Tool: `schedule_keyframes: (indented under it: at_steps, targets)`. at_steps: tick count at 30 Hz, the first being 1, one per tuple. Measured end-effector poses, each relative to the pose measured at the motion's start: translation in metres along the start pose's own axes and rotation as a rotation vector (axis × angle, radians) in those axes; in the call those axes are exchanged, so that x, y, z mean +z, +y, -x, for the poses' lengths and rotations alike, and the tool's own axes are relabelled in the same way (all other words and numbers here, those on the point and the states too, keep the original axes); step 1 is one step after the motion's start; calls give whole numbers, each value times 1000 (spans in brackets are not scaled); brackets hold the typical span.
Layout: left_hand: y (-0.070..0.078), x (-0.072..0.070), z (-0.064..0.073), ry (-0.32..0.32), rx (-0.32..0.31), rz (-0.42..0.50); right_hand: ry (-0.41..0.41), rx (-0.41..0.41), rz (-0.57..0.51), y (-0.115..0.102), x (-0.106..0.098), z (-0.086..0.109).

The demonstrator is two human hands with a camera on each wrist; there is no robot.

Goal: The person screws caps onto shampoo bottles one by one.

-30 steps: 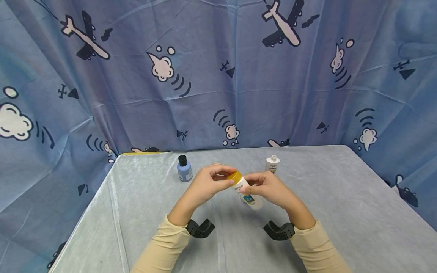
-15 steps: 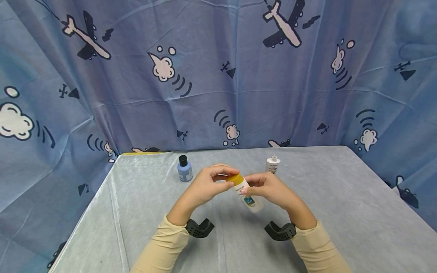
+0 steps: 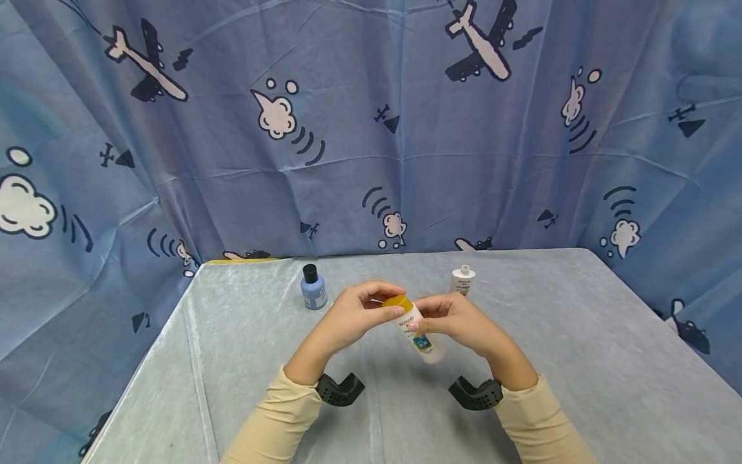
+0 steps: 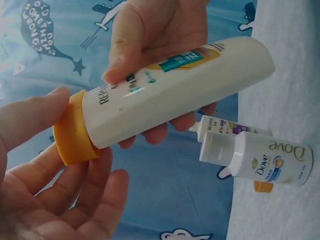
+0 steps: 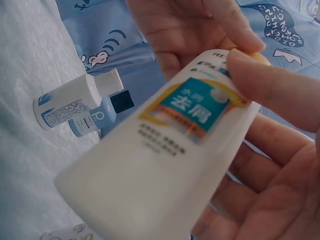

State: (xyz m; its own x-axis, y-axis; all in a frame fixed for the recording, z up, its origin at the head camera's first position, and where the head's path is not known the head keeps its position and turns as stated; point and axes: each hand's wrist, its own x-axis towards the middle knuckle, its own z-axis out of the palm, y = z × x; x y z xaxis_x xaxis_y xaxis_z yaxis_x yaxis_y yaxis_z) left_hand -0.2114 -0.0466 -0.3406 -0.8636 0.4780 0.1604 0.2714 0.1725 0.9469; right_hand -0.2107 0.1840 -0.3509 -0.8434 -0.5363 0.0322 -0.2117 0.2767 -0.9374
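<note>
Both hands hold a white shampoo bottle (image 3: 418, 335) in the air, tilted with its yellow cap (image 3: 397, 303) up and to the left. My left hand (image 3: 361, 309) pinches that cap, thumb on the near side and fingers behind, as the left wrist view shows. Around the upper body curls my right hand (image 3: 455, 322); its thumb lies over the front label (image 5: 197, 110), which has a teal panel. The cap sits on the neck end of the bottle, against the white body.
A blue bottle (image 3: 313, 287) with a black lid stands back left on the grey-covered table (image 3: 232, 361). Back right is a white bottle (image 3: 462, 280) with a bare neck. The left wrist view also shows a white Dove bottle (image 4: 272, 159) and a small orange piece (image 4: 263, 186).
The left thumb has shifted slightly to the right across the cap. The held bottle has dipped a little and turned slightly; the right hand keeps nearly the same place.
</note>
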Motion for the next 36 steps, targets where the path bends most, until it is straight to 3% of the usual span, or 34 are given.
schedule_keyframes:
  at_steps: [4, 10, 17, 32, 36]
  targets:
    - [-1, 1, 0, 18, -20, -2, 5, 9, 5, -1, 0, 0]
    - [-2, -1, 0, 32, 13, -28, 5, 2, 1, -2, 2, -1]
    - [-3, -1, -1, 14, 98, -98, -11, -2, -24, -1, 2, 0]
    - [-1, 0, 3, 19, 290, -117, -126, -66, -123, 3, -1, 1]
    - [-1, 2, 1, 65, 249, -99, -50, -45, -106, 1, 1, 1]
